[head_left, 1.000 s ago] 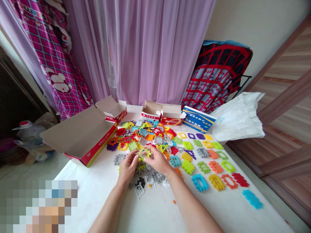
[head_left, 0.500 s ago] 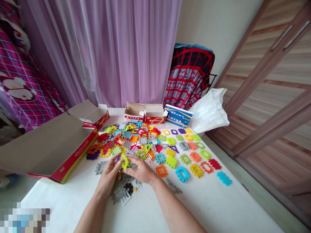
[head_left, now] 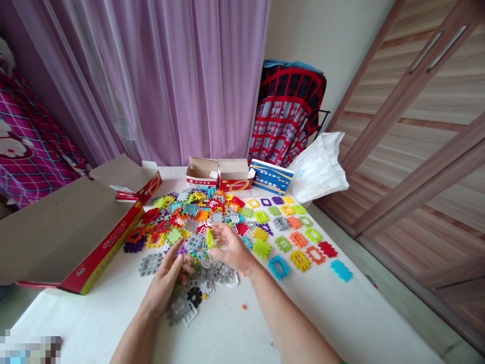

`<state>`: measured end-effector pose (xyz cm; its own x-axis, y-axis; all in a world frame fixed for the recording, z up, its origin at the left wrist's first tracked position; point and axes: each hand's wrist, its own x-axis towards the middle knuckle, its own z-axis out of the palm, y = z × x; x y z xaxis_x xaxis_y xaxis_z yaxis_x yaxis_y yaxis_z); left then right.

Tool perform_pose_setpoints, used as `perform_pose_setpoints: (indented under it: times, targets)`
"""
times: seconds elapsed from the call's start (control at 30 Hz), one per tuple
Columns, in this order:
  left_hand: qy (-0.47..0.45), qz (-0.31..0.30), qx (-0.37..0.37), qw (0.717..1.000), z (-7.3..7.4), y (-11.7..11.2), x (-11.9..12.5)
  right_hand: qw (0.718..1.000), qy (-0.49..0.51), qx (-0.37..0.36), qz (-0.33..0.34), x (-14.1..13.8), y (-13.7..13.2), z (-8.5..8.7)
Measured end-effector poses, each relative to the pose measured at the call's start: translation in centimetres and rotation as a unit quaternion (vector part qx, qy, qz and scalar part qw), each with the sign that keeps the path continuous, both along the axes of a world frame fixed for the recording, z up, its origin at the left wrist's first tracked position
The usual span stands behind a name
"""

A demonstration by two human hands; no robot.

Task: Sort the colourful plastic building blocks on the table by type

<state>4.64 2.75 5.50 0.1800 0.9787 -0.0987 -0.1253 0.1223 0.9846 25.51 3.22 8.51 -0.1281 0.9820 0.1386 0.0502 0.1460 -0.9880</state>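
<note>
In the head view my right hand (head_left: 230, 247) pinches a lime-green interlocking plastic block (head_left: 209, 237), held edge-on above the pile. My left hand (head_left: 168, 270) is to its left, fingers loosely curved and apart, with no piece seen in it. Between and beyond the hands spreads a mixed heap of flat toothed blocks, among them a pale green square (head_left: 174, 236). Grey pieces and a black disc (head_left: 194, 297) lie just below the hands. Beside my left hand is a grey window-like block (head_left: 150, 264).
Rows of separate blocks lie on the right, including a blue frame (head_left: 278, 267) and a red piece (head_left: 327, 249). A large open red carton (head_left: 109, 247) stands left. Small boxes (head_left: 235, 183), a blue box (head_left: 272, 177) and a white bag (head_left: 320, 169) line the table's back.
My hands have moved apart. The right one has carried the lime-green block rightward, away from the left hand, which has let go of it. The view has shifted slightly.
</note>
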Motion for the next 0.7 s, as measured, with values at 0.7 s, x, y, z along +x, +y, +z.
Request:
perform_pose_setpoints:
  times: [0.7]
  targets:
    - [0.02, 0.028, -0.053, 0.998, 0.5, 0.7, -1.7, 0.858, -0.473, 0.091, -0.178, 16.4, -0.9, -1.6]
